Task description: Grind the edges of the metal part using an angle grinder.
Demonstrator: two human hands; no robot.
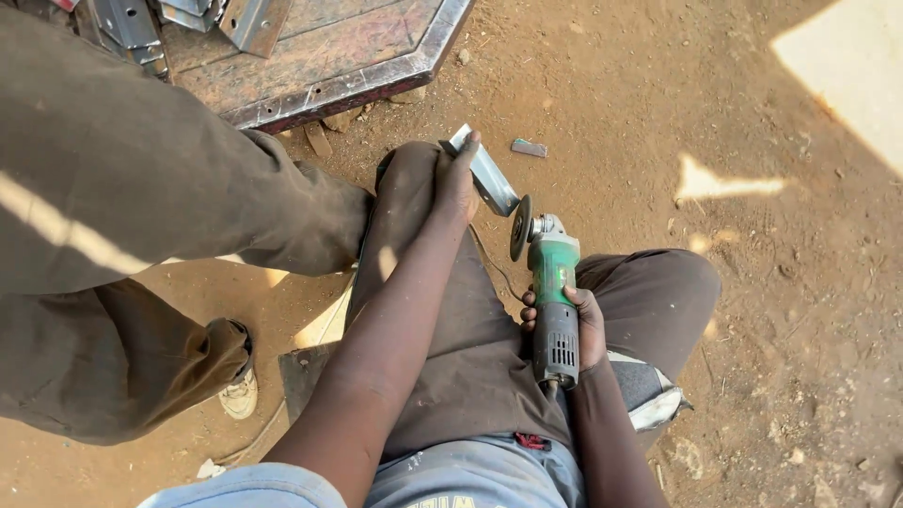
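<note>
My left hand (456,183) grips a short piece of grey metal angle bar (487,175), pressing it against my raised knee. My right hand (581,327) is wrapped around the body of a green and grey angle grinder (553,296). The grinder's dark disc (519,228) touches the lower end of the metal bar. I sit low on the dirt ground with my legs in dark brown trousers.
Another person's legs (141,207) in brown trousers and a pale shoe (240,395) stand close on the left. A rusty metal panel (329,52) with cut metal pieces lies at the top. A small metal scrap (529,148) lies on the dirt.
</note>
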